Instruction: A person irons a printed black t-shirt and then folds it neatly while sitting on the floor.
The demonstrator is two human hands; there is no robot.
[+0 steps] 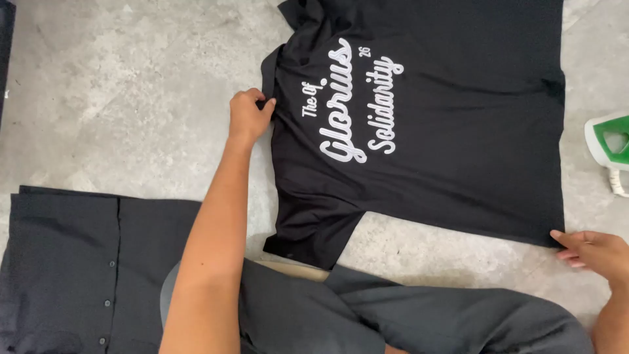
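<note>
On the grey concrete floor (131, 85) a black shirt (458, 151) lies spread flat, back side up, white script lettering across it, its collar end toward the left of the view and its hem toward the right edge. The left hand (249, 118) has its grip pinched on the fabric at the collar and shoulder seam — fingers curled tight around a small fold. The right hand (593, 252) rests on the hem corner nearest the person, fingers loosely spread and flat rather than gripping. Judging from this, the shirt is being pulled straight and smoothed; a clean next move would call for both ends held taut and level. A second dark buttoned garment (72, 262) lies at the near left, and a green-and-white iron (612, 147) sits at the right edge.
</note>
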